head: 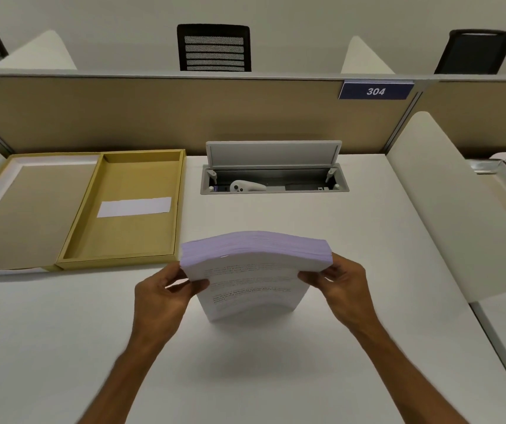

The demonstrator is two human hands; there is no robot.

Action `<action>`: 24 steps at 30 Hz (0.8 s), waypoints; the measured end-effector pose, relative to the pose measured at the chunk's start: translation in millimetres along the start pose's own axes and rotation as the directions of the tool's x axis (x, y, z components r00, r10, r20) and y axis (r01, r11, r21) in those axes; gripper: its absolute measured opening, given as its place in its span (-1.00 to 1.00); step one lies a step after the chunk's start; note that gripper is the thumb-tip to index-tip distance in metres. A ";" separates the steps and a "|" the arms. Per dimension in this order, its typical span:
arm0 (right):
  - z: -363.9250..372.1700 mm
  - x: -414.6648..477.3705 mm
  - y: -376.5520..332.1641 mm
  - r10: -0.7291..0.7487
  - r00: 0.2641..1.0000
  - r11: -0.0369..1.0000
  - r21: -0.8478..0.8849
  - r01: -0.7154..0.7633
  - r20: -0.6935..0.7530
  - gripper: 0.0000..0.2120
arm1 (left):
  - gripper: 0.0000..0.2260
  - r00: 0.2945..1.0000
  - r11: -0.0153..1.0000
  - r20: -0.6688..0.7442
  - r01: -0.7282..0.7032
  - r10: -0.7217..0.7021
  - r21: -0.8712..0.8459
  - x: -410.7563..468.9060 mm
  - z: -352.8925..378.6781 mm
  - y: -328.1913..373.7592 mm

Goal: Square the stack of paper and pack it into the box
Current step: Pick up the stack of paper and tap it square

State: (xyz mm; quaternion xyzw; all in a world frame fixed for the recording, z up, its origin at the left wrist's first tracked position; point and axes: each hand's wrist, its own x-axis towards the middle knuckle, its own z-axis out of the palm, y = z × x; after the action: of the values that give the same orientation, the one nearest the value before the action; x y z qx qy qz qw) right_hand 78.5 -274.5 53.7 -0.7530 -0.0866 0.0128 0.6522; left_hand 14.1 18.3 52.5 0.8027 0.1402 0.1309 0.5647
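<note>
A thick stack of printed white paper (253, 270) stands upright on its bottom edge on the white desk (62, 332), bowed a little toward me. My left hand (166, 290) grips its upper left corner and my right hand (334, 283) grips its upper right corner. The open yellow cardboard box (123, 206) lies flat at the back left, holding only a white slip (134, 207). Its hinged lid (22, 209) lies folded open to the left.
An open cable tray (273, 179) with a raised flap sits in the desk behind the stack. A tan partition (153, 114) bounds the far edge, and a white side divider (447, 209) stands on the right. Black chairs show beyond the partition.
</note>
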 end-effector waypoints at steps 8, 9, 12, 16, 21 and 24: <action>0.4 1.4 7.4 0.027 1.000 0.999 0.036 -0.028 0.013 -0.65 | -0.56 1.000 1.000 -0.007 -0.027 0.027 -0.008 -0.5 -0.3 2.1; 1.8 1.0 7.7 0.028 1.000 0.999 0.038 -0.028 0.006 -0.64 | -0.55 1.000 1.000 -0.009 -0.029 0.029 -0.008 -0.6 0.5 2.0; 3.1 1.7 5.8 0.013 1.000 0.999 0.033 -0.012 -0.009 -0.61 | -0.59 0.998 0.999 -0.030 -0.047 0.047 -0.001 -2.5 2.5 1.8; 1.5 1.2 4.3 -0.021 1.000 0.999 0.045 0.022 -0.018 -0.60 | -0.57 0.996 0.997 -0.051 -0.068 0.067 -0.021 -3.7 1.3 1.8; 4.0 -4.5 10.7 0.006 1.000 0.998 0.063 -0.005 -0.018 -0.55 | -0.55 1.000 0.997 -0.001 -0.031 0.032 -0.070 -3.2 1.3 -1.5; 2.6 -4.6 18.0 0.014 1.000 0.999 0.030 -0.014 -0.001 -0.58 | -0.55 1.000 0.997 0.013 -0.008 0.009 -0.078 -3.4 1.4 -6.6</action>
State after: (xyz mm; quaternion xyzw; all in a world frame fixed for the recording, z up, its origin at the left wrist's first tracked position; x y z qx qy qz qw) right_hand 75.7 -275.1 35.1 -0.7438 -0.0807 0.0183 0.6633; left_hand 11.0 18.0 45.7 0.7815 0.1279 0.1334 0.5960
